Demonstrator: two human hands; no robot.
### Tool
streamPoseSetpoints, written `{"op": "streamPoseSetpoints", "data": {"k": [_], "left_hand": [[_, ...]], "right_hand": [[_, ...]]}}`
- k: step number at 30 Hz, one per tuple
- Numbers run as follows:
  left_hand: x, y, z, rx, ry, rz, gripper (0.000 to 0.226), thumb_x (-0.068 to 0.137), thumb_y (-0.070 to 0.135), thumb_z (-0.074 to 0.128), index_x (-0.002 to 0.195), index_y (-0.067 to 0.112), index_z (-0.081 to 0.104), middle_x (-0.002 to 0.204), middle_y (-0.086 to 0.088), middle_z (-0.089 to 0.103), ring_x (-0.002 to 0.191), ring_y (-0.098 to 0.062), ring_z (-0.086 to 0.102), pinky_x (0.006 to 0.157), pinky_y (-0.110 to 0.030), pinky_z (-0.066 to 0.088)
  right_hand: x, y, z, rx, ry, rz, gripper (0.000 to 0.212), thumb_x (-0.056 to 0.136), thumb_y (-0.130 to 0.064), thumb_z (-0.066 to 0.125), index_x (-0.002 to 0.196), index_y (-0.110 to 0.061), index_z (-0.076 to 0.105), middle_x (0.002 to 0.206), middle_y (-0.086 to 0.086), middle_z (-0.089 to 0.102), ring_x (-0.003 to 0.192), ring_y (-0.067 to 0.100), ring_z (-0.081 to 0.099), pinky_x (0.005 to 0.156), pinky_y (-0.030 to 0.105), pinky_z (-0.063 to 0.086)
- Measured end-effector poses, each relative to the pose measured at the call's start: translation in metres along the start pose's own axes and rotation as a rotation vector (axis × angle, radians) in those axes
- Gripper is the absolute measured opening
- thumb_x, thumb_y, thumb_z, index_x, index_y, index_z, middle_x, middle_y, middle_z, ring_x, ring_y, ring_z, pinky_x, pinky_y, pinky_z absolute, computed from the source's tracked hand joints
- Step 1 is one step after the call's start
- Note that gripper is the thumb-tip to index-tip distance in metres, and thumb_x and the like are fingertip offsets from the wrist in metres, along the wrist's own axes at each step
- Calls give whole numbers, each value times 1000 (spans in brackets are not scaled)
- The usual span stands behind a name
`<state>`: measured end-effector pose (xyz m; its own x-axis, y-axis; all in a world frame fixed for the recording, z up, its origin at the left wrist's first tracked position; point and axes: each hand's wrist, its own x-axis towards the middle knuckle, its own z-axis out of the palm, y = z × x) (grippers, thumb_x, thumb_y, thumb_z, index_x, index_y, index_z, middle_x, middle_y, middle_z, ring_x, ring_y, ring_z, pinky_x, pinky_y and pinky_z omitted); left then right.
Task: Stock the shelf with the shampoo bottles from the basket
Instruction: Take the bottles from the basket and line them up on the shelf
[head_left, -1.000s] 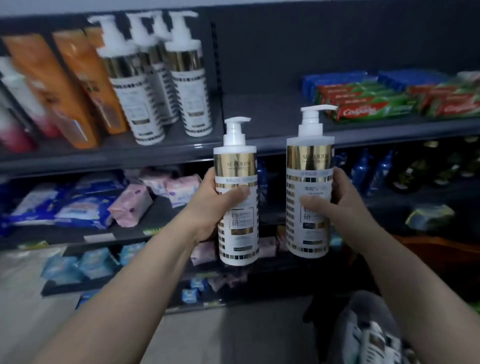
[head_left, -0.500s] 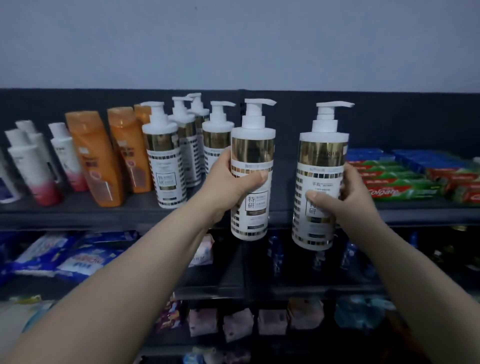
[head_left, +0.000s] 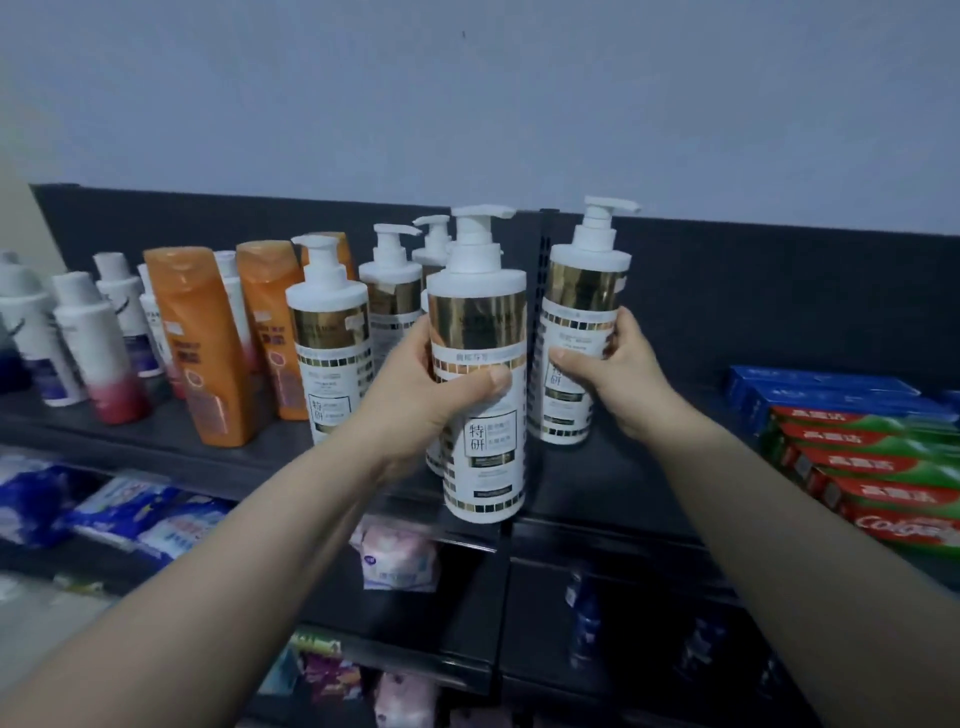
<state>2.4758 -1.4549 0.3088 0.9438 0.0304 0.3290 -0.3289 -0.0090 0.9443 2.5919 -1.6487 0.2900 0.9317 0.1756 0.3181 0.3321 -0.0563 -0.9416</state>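
My left hand (head_left: 421, 400) grips a white and gold pump shampoo bottle (head_left: 480, 457) upright, its base just in front of the top shelf's front edge (head_left: 597, 499). My right hand (head_left: 618, 374) holds a second matching bottle (head_left: 579, 312) upright, farther back over the shelf; whether its base touches the shelf I cannot tell. Several identical pump bottles (head_left: 330, 338) stand on the shelf just left of my left hand. The basket is out of view.
Orange bottles (head_left: 200, 343) and white bottles with red or purple bases (head_left: 98, 358) fill the shelf's left part. Stacked toothpaste boxes (head_left: 872, 467) lie at the right. Lower shelves hold blue and pink soft packs (head_left: 397, 561).
Both hands carried their bottles up from the lower shelves to the top shelf. The right bottle moved back over the shelf surface, and the left bottle came closer to the row of matching bottles.
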Motion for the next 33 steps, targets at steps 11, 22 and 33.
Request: {"op": "streamPoseSetpoints", "data": {"k": [11,22,33], "left_hand": [[-12,0,-16,26,18,-10,62,69,14,79,124,12,49,116,-11,68,107,-23,66,84,-29,55],[-17,-1,-3,-1,-35,-40,53,68,11,76,116,15,53,104,-3,72,98,-18,69,80,-28,55],[-6,-18,53,-90,-98,-106,63,67,14,84,116,18,44,104,-6,66,97,-17,66,83,-33,57]], "right_hand": [[66,38,65,-56,-165,33,98,57,-38,88,137,-21,34,112,-4,64,104,14,63,92,42,53],[19,6,41,-150,-97,-138,74,89,-42,60,150,-28,22,150,-1,37,137,13,36,114,43,32],[-60,-67,-6,-75,-199,-79,57,69,-30,79,120,-13,60,106,11,70,101,28,67,88,43,54]]}}
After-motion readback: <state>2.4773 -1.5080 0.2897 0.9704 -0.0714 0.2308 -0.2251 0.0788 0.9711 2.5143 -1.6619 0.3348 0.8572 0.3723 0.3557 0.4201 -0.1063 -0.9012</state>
